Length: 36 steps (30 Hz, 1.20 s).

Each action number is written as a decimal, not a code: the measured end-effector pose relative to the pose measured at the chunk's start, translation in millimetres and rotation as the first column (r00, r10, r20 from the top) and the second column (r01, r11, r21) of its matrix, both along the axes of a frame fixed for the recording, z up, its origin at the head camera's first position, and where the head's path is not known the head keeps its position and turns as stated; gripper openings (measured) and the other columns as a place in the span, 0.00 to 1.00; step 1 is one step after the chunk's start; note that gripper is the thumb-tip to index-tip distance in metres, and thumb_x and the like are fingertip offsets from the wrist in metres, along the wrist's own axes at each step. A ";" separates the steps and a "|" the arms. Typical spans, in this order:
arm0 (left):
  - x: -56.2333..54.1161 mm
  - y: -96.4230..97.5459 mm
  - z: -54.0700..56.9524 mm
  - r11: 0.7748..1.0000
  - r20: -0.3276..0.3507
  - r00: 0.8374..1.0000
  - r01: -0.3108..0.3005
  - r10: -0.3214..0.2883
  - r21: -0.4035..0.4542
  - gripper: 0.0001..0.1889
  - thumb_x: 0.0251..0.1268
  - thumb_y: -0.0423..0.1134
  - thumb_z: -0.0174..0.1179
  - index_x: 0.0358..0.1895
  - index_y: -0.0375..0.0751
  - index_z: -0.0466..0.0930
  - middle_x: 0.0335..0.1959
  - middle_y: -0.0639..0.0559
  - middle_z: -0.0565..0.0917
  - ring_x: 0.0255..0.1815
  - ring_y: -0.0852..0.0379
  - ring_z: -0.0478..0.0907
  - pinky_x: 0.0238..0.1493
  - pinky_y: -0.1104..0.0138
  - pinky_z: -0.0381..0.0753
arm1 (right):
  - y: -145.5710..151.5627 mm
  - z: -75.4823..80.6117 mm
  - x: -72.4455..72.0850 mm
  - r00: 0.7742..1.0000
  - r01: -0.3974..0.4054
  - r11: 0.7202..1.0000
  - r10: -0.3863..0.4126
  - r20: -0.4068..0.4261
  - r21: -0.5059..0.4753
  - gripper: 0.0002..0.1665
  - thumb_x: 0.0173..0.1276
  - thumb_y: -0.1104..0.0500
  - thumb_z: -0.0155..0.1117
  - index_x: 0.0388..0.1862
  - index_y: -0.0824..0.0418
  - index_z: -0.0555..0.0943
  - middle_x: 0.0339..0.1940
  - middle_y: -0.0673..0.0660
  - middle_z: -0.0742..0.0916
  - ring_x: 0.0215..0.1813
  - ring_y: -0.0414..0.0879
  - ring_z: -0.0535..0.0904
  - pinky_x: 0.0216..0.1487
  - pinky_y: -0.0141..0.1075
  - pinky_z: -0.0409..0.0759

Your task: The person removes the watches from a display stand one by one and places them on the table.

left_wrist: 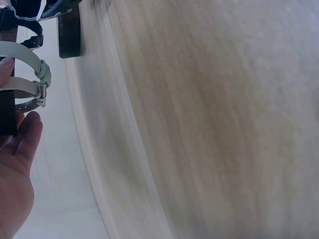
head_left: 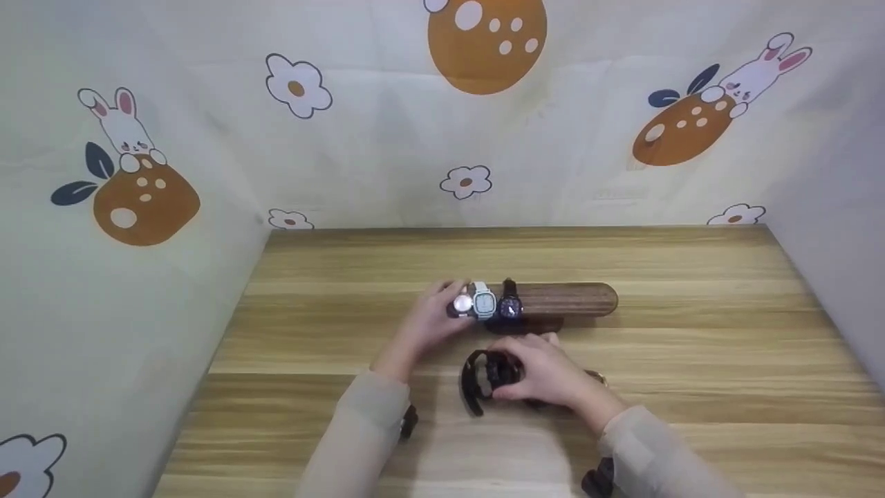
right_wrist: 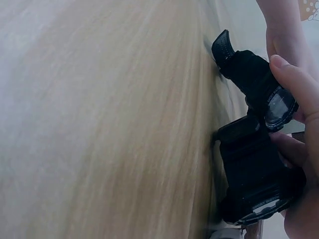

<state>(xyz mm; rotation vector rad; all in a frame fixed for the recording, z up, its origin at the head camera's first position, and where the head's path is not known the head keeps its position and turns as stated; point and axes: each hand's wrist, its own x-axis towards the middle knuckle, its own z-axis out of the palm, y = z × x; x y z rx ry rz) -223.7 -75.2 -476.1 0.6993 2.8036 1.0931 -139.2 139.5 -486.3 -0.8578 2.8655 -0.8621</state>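
Observation:
My left hand (head_left: 437, 315) grips the left end of a wooden watch stand (head_left: 577, 299), its fingers round the end of the bar in the left wrist view. Beside that hand, a white-strapped watch (head_left: 462, 303), a pale green watch (head_left: 485, 303) and a dark watch (head_left: 511, 307) sit side by side on the bar. In front of the stand, my right hand (head_left: 546, 373) pinches a black digital watch (right_wrist: 256, 77) between thumb and fingers. Another black watch (right_wrist: 256, 169) stands on the table close against it, just under the hand.
A gold-coloured watch edge (head_left: 596, 377) shows behind the right wrist. One dark watch (head_left: 409, 422) lies by the left sleeve, and a black item (head_left: 599, 478) by the right sleeve. Patterned cloth walls (head_left: 373, 138) enclose the wooden table (head_left: 332, 277).

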 end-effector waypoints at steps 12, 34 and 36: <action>-0.4 0.5 2.1 1.000 0.027 1.000 -0.007 0.007 -0.005 0.38 0.52 0.45 0.68 0.68 0.47 0.65 0.63 0.40 0.69 0.59 0.44 0.69 0.60 0.54 0.69 | 1.2 -4.4 -0.8 0.999 0.010 0.998 -0.008 -0.031 0.066 0.37 0.44 0.36 0.73 0.54 0.46 0.77 0.47 0.43 0.83 0.47 0.44 0.71 0.51 0.45 0.59; -0.9 2.0 2.8 1.000 0.025 1.000 0.005 -0.005 0.008 0.37 0.52 0.43 0.69 0.68 0.45 0.65 0.61 0.39 0.70 0.57 0.45 0.71 0.59 0.56 0.71 | 11.1 -3.3 -3.4 0.999 0.032 0.999 -0.032 -0.020 -0.015 0.40 0.48 0.36 0.71 0.57 0.54 0.77 0.48 0.47 0.84 0.47 0.43 0.74 0.49 0.42 0.61; -1.1 1.8 2.4 1.000 0.022 1.000 0.007 -0.007 0.007 0.37 0.52 0.43 0.69 0.67 0.45 0.66 0.61 0.39 0.70 0.58 0.45 0.71 0.59 0.56 0.71 | 13.0 -2.6 -3.5 0.999 0.030 0.999 -0.031 -0.020 -0.034 0.39 0.48 0.38 0.71 0.57 0.55 0.77 0.47 0.48 0.84 0.47 0.43 0.74 0.48 0.42 0.62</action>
